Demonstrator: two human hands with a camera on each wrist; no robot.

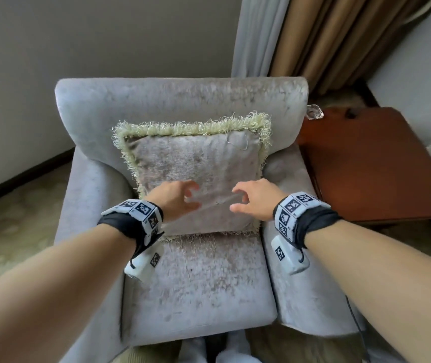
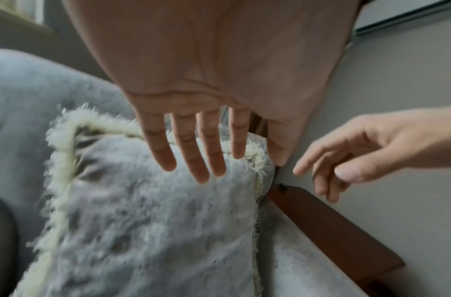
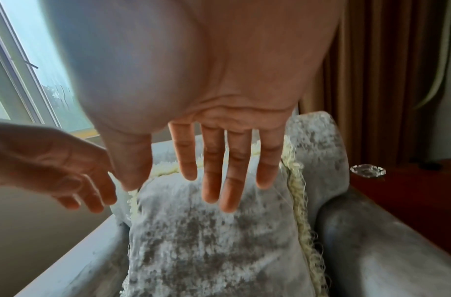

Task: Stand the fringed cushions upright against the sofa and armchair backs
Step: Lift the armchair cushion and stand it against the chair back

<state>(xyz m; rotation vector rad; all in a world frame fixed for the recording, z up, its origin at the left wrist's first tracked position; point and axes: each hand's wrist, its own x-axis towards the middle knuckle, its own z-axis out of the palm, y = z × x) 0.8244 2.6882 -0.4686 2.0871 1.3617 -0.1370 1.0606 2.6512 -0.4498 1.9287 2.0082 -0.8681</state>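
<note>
Nearest you, the armchair (image 1: 198, 289) shows a bare stretch of seat in front, which leaves the cushion room to sit back. Just beyond, your left hand (image 1: 175, 199) and right hand (image 1: 255, 199) hover side by side over the lower face of the fringed cushion (image 1: 196, 163), fingers spread and relaxed, holding nothing. The wrist views show straight fingers clear of the fabric, so I judge neither hand is pressing it. The cushion stands on its lower edge at the far end of the seat, tilted back so its top fringe leans against the chair's backrest (image 1: 180, 100); that lean is what props it up. To the right, a wooden side table (image 1: 374, 163) stands just beside the armrest, with a glass ashtray (image 1: 314, 112) at its far corner. Curtains (image 1: 321, 35) hang beyond. This cushion looks placed; no sofa is in view.
</note>
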